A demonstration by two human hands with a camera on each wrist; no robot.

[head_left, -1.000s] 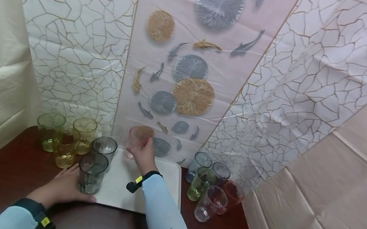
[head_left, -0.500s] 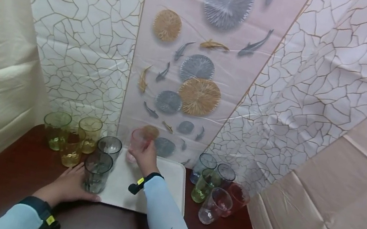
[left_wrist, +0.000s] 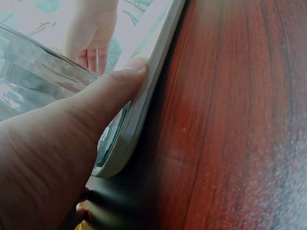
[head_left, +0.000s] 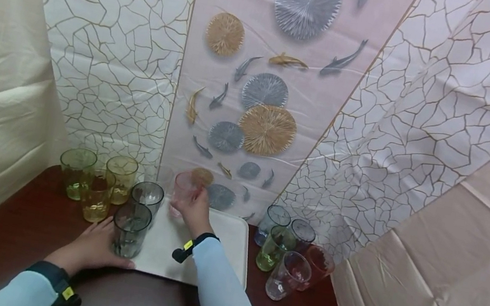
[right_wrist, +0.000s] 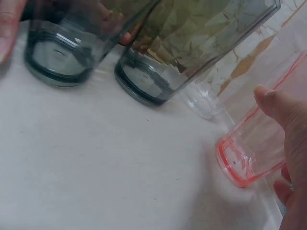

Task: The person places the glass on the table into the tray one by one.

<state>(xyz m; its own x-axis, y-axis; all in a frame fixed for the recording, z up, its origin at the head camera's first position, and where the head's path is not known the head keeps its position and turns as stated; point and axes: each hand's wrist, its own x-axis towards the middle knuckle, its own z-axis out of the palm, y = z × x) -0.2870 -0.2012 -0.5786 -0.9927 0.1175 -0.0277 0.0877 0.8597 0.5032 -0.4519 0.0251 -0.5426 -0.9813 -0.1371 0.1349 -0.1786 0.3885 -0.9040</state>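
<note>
My right hand (head_left: 194, 213) holds a pink drinking glass (head_left: 183, 182) over the back of the white tray (head_left: 170, 259). In the right wrist view, its red-edged base (right_wrist: 235, 165) is close to the tray surface, with my thumb on its side. My left hand (head_left: 90, 247) rests around the tray's front left corner, thumb along the rim and fingers straight at the left side. Beside it, a dark grey glass (head_left: 130, 231) stands upright on the tray, a second grey glass (head_left: 147, 196) behind it. A clear glass (right_wrist: 204, 98) is farther back on the tray.
Left of the tray stand a green glass (head_left: 75, 174) and two yellow glasses, one nearer me (head_left: 96, 199). To the right, several glasses cluster, including a clear one (head_left: 287, 277) and a red one (head_left: 316, 266). A patterned cloth (head_left: 235, 92) hangs behind.
The head view has shifted slightly, so everything appears a little to the right. Both hands keep their places, the right one still holding the pink glass.
</note>
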